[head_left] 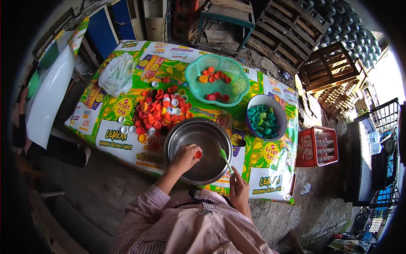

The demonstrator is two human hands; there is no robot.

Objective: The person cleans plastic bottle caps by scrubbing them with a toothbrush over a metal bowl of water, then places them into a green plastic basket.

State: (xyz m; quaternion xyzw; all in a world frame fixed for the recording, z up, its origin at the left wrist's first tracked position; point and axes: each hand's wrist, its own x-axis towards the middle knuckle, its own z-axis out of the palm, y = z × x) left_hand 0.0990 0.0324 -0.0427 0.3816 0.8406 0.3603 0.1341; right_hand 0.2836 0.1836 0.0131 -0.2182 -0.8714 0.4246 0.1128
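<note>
My left hand is closed on an orange-red bottle cap, held over the steel basin. In my right hand, a slim tool with a bright green end, apparently a toothbrush, points up across the basin's right rim. Just beyond the basin lies a heap of mostly red and orange bottle caps, with some white and yellow ones mixed in. A mint-green plastic basket holds several red caps and a larger orange-yellow one. To the right, a bowl contains green and teal caps.
A printed green and white sheet covers the table. A clear plastic bag lies at its far left. On the floor to the right stands a red crate. Wooden pallets lean behind. Another person's dark-clothed leg shows at left.
</note>
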